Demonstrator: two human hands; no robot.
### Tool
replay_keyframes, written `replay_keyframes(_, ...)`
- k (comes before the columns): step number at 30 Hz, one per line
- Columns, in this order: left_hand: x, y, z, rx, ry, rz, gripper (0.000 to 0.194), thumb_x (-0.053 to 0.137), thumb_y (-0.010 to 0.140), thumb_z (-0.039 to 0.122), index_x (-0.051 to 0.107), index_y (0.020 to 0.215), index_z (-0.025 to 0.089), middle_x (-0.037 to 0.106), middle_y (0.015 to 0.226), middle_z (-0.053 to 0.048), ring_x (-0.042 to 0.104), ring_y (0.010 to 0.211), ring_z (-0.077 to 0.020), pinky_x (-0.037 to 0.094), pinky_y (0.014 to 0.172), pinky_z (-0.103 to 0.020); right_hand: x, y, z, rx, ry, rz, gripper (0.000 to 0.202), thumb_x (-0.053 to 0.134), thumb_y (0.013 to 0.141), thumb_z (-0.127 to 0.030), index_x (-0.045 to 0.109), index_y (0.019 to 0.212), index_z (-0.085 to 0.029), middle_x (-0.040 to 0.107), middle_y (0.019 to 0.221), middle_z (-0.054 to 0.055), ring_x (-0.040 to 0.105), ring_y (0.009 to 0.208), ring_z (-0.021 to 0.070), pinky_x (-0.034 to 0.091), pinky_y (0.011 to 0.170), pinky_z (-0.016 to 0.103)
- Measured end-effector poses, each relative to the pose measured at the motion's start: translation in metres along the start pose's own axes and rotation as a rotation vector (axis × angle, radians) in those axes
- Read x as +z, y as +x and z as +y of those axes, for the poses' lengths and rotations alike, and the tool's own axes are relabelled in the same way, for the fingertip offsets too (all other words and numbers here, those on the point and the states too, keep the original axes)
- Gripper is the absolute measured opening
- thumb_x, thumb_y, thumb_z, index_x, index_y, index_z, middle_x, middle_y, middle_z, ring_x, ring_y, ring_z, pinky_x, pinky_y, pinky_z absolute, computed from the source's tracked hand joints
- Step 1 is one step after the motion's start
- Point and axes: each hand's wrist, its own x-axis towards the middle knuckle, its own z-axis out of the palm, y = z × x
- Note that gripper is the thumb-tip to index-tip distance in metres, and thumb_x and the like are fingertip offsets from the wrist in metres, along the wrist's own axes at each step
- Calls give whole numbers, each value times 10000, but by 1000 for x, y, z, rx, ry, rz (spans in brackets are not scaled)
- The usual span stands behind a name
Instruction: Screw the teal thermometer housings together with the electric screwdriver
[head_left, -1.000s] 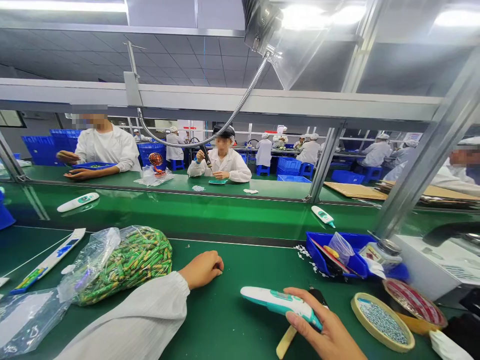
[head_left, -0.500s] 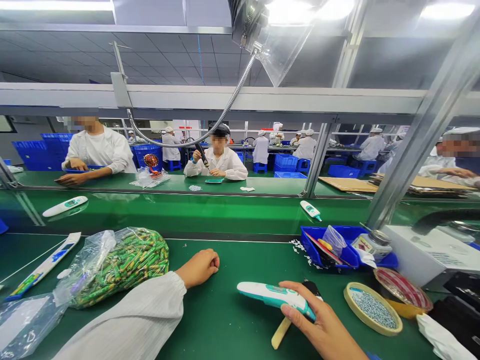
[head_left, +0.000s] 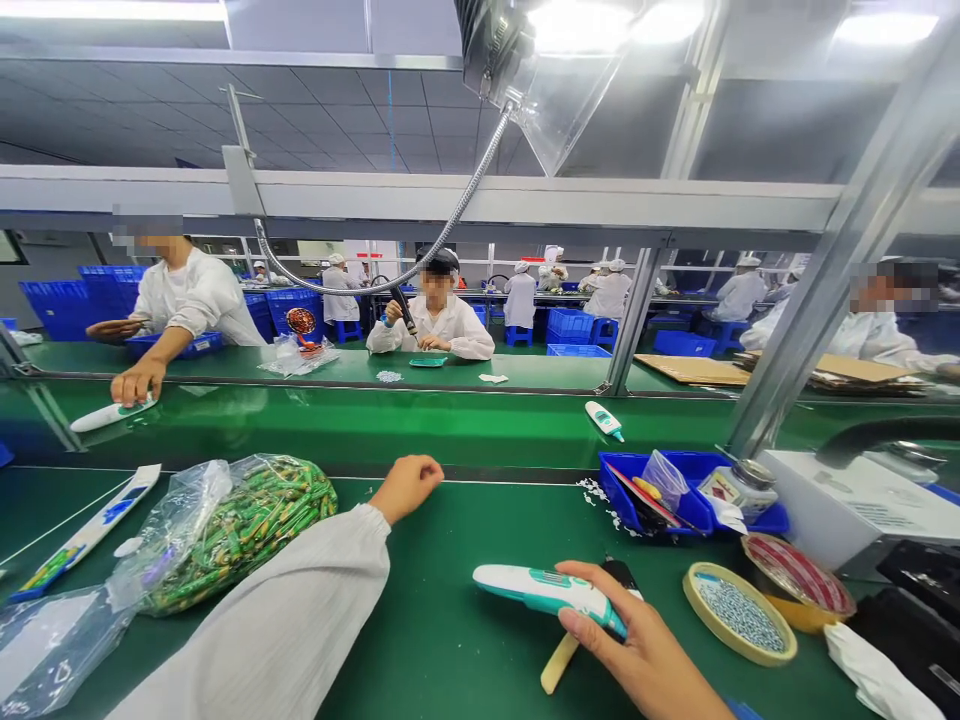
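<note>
My right hand (head_left: 626, 630) grips a white and teal digital thermometer (head_left: 536, 590), fingers above and thumb below, its white end pointing left. Under it on the green bench lies a tool with a pale yellow handle (head_left: 559, 665), partly covered by the hand. My left hand (head_left: 406, 487) hovers near the far edge of the bench, fingers curled in, and I see nothing in it. Left of that arm rests a clear bag of green circuit boards (head_left: 262, 520). A second thermometer (head_left: 604, 421) lies on the green belt (head_left: 450, 425) at right.
A co-worker's hand (head_left: 139, 383) is on another thermometer (head_left: 105, 416) at the belt's left. To my right are a blue bin (head_left: 652, 525), a round dish of small screws (head_left: 739, 610), a tape roll (head_left: 799, 580) and a white machine (head_left: 862, 500). A printed strip (head_left: 94, 535) lies left.
My left hand has moved forward toward the belt. The co-worker at left has reached onto the left thermometer. The right thermometer has shifted slightly left; my right hand keeps its hold.
</note>
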Motion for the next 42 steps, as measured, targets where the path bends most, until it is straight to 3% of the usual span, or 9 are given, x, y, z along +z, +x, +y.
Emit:
replay_keyframes(3,-5,19,-6,-82,-53,220,272,489,872,328,537,1074,152,575,1052,-66,571,908,-190,474,798,-402,-1,1,1,5,-26,-34,381,535,770,-511,606,1057,-270,637,884,-27,562,749,158,439,634,184)
replay_keyframes(6,-1,16,-14,-101,-118,317,315,496,868,316,490,1138,154,550,1087,-77,566,906,-194,475,787,-405,-1,1,6,4,-49,-101,389,521,789,-506,587,1093,-274,634,929,-25,565,765,156,436,631,183)
replay_keyframes(12,20,-44,-26,25,-265,264,254,410,836,205,565,1033,170,596,895,-46,571,746,-146,471,733,-306,5,3,9,-21,-95,-72,373,525,788,-512,602,1076,-287,634,958,-34,568,760,160,423,598,193)
replay_keyframes(17,28,-90,-43,-5,-381,273,320,344,812,279,537,1050,185,582,861,-52,574,705,-154,478,673,-295,12,26,-25,-204,-192,-251,363,527,813,-468,560,1136,-305,596,1088,-21,576,813,166,436,628,210)
replay_keyframes(23,23,-108,-70,-107,-446,385,389,263,832,335,390,1146,143,532,856,-67,567,674,-158,474,562,-277,61,79,-52,-374,-147,-70,397,426,861,-442,483,1204,-253,554,1152,31,557,904,180,443,736,251)
replay_keyframes(28,24,-109,-70,-80,-372,371,344,339,819,365,466,1060,154,531,782,-41,539,606,-151,470,528,-272,94,103,-41,-354,-246,-195,318,548,771,-390,596,1053,-252,642,942,28,584,762,208,432,721,312)
replay_keyframes(33,26,-116,-59,71,-225,268,408,527,771,355,493,1154,219,557,976,-69,562,847,-202,491,741,-334,84,100,-44,-306,-199,-187,380,422,835,-472,515,1141,-267,609,1034,-2,565,741,170,430,687,278)
replay_keyframes(38,18,-107,-55,238,-70,152,443,555,790,344,471,1222,291,435,1278,-87,434,1146,-276,394,932,-412,60,81,-44,-234,-149,-201,450,388,825,-541,513,1139,-244,614,1026,13,570,762,178,451,659,260)
replay_keyframes(42,17,-82,-50,265,14,92,277,596,752,428,617,929,215,587,1014,-88,531,964,-275,424,848,-404,42,63,-37,-175,-113,-222,503,394,812,-573,511,1163,-231,588,1125,35,558,973,219,480,700,239)
